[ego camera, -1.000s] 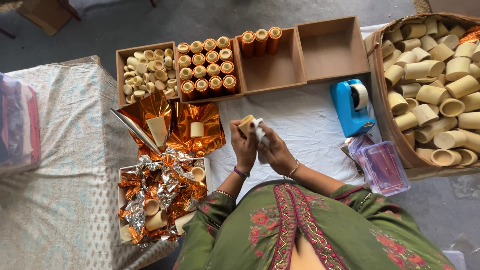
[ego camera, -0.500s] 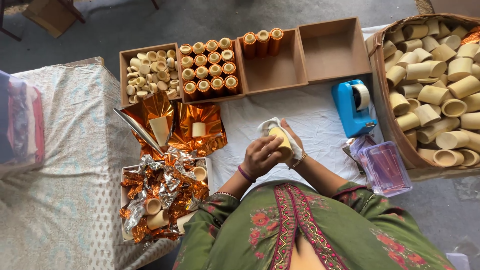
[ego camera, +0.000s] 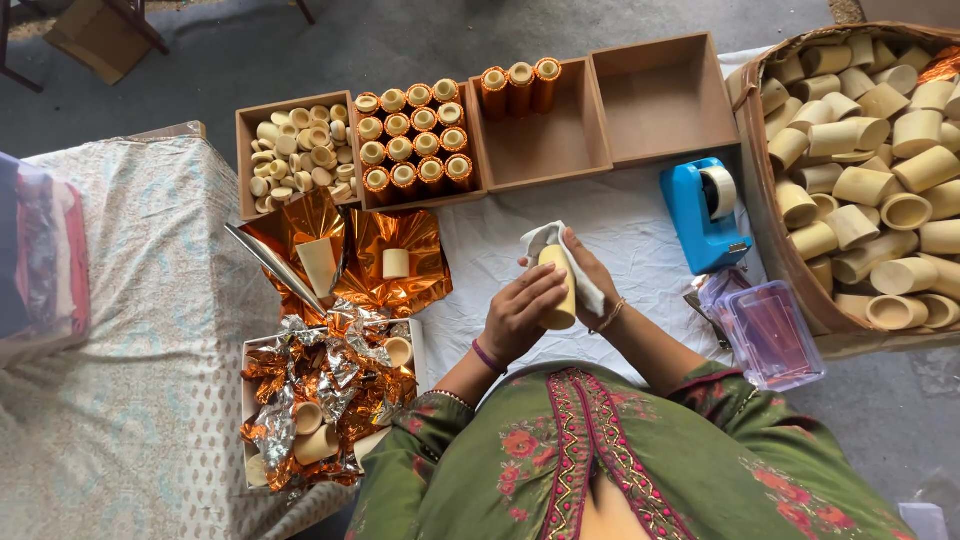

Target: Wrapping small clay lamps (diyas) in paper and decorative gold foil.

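Far left, a patterned cloth (ego camera: 130, 330) covers a raised surface. Next I see a tray of crumpled foil (ego camera: 320, 395), orange and silver, with a few short tubes mixed in. Above it 2 flat foil sheets (ego camera: 390, 262), each with a pale tube lying on it. Behind those, a box of small caps (ego camera: 295, 160), then a box of 12 wrapped tubes (ego camera: 415, 135) standing upright, orange sides, pale tops.

Centre, over the white sheet (ego camera: 480, 250) on the desk: my left hand (ego camera: 520, 312) has its grip closed round the lower part of a pale yellow tube (ego camera: 560, 285), fingers across the front. My right hand (ego camera: 590, 275) closes on the same tube from behind and also pinches a white cloth (ego camera: 550, 240) against its upper end. The tube sits tilted, roughly upright, held clear of the desk between both hands.

Handling, my read: the tube looks light, stiff and hollow, likely card, so it could dent under a hard squeeze. Smooth sides, may slip. Best hold is round the middle, ends left free. The cloth is soft and limp.

Behind, a box with 3 tall wrapped tubes (ego camera: 518, 88), then an empty box (ego camera: 665, 95). Right, a blue tape dispenser (ego camera: 705, 215), a clear plastic tub (ego camera: 770, 335), and a basket of bare tubes (ego camera: 870, 170).
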